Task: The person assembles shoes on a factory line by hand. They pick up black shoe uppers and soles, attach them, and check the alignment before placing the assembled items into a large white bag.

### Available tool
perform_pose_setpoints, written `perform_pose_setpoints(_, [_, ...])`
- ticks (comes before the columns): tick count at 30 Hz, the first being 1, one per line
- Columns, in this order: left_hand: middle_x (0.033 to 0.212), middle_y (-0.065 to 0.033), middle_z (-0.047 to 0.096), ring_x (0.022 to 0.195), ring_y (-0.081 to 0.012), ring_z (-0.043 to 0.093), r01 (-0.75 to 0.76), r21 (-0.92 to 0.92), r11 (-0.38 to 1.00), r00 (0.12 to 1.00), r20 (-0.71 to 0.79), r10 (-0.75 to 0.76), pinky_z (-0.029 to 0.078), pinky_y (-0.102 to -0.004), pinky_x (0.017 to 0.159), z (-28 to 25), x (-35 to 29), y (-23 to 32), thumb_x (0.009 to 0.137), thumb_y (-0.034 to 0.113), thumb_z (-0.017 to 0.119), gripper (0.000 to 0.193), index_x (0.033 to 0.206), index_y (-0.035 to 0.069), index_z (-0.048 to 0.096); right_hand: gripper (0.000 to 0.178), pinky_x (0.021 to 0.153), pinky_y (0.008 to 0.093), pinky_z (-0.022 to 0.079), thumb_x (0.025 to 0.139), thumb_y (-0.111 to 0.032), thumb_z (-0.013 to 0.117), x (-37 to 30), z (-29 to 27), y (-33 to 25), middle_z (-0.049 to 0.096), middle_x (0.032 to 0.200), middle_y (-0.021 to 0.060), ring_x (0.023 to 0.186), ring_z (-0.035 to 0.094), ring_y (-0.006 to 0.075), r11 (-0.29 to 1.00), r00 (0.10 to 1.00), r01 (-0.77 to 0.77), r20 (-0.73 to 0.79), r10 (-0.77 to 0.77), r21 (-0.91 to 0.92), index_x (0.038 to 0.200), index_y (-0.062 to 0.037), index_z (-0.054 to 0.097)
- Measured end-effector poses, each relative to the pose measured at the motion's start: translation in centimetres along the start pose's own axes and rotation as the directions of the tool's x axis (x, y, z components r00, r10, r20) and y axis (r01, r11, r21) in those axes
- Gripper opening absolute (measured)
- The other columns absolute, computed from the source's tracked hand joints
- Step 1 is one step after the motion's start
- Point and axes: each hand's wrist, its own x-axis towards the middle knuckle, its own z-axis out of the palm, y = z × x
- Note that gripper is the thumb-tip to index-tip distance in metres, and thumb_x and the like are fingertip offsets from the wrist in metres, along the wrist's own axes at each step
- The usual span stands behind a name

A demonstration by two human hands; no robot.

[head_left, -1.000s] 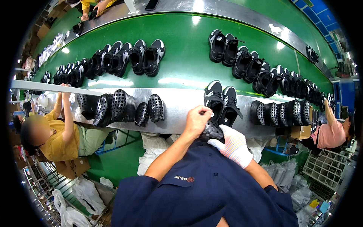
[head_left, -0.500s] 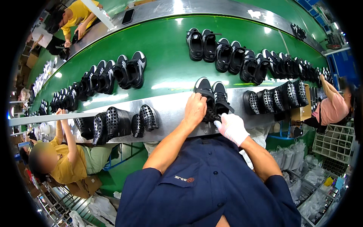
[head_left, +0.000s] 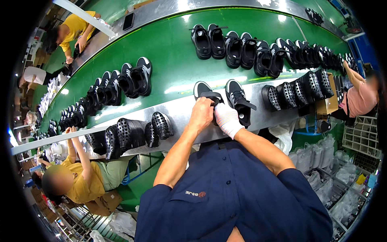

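A black sneaker with a pale toe [head_left: 201,88] lies in front of me on the metal ledge, partly covered by my hands. My bare left hand [head_left: 201,114] pinches it near its strap and collar. My right hand [head_left: 227,118], in a white glove, closes on the same sneaker's opening from the other side; its fingertips are partly hidden. Just to the right stands a matching sneaker [head_left: 238,99], untouched, its strap sticking out sideways. Black perforated shoe inserts [head_left: 162,124] stand on the ledge left of my hands.
More perforated inserts [head_left: 291,96] stand to the right beside a cardboard box [head_left: 327,105]. Rows of black sneakers [head_left: 234,49] line the green belt [head_left: 177,64]. Co-workers sit at left [head_left: 80,181] and right [head_left: 361,94]; another leans over the far side [head_left: 78,30].
My gloved hand has moved left and up, from the rear of the pair to the left sneaker's opening. The two sneakers now stand farther apart. The whole view has shifted slightly.
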Motion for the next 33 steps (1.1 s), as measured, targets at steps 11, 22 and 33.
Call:
perform_pose_setpoints(11, [0.109, -0.0175, 0.065, 0.108, -0.0405, 0.058, 0.053, 0.234, 0.971, 0.996, 0.052, -0.067, 0.055, -0.0492, 0.086, 0.5, 0.0, 2.3, 0.072, 0.005, 0.079, 0.039, 0.111, 0.009, 0.071, 0.035, 0.082, 0.0517, 0.058, 0.090, -0.021, 0.071, -0.8, -1.6, 0.1, 0.071, 0.106, 0.0293, 0.095, 0.072, 0.0424, 0.915, 0.934, -0.353, 0.141, 0.330, 0.198, 0.114, 0.0024, 0.061])
perform_pose_setpoints(22, [0.096, -0.0158, 0.063, 0.098, -0.0384, 0.059, -0.077, 0.348, 0.935, 0.979, -0.150, 0.137, 0.050, -0.0479, 0.081, 2.8, 0.0, 0.8, 0.081, 0.006, 0.064, 0.019, 0.098, 0.010, 0.071, 0.029, 0.081, 0.0537, 0.056, 0.092, -0.024, 0.068, -0.1, 0.3, 0.3, 0.072, 0.090, 0.0278, 0.089, 0.071, 0.0454, 0.893, 0.904, -0.417, 0.183, 0.387, 0.170, 0.105, 0.0006, 0.062])
perform_pose_setpoints(33, [0.104, -0.0177, 0.059, 0.100, -0.0386, 0.058, 0.268, 0.109, 0.957, 0.931, -0.284, -0.228, 0.048, -0.0481, 0.089, 2.1, -5.1, 1.0, 0.077, 0.010, 0.080, 0.037, 0.106, 0.001, 0.061, 0.029, 0.079, 0.0544, 0.056, 0.091, -0.026, 0.068, -0.4, 1.3, 0.2, 0.070, 0.087, 0.0297, 0.088, 0.069, 0.0488, 0.877, 0.906, -0.422, 0.145, 0.397, 0.232, 0.096, 0.0021, 0.066])
